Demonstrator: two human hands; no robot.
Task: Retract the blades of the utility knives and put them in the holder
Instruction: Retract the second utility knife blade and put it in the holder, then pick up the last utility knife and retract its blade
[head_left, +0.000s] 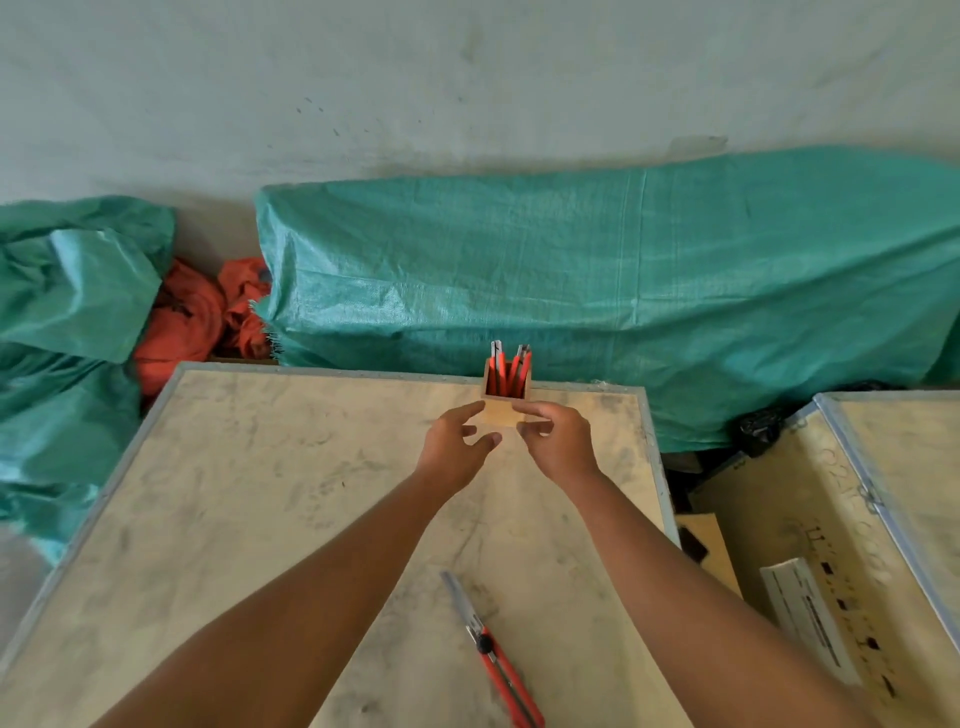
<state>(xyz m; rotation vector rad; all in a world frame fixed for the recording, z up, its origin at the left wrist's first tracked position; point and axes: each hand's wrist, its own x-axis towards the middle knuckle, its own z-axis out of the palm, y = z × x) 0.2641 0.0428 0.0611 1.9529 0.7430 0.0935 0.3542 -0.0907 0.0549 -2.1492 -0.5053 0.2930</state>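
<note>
Your left hand (457, 441) hovers with fingers spread and empty just beside the wooden holder (503, 402) of red knives at the table's far edge, while your right hand (558, 436) pinches its near corner. One knife (496, 657) lies near you, blade out; next, I judge, retract it and bring it over.

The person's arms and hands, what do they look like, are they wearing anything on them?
Both forearms are bare up to the bottom edge of the picture: no sleeves show. The left hand and the right hand wear no gloves, and no watch, ring, bracelet or marking is visible on them or the wrists.
</note>
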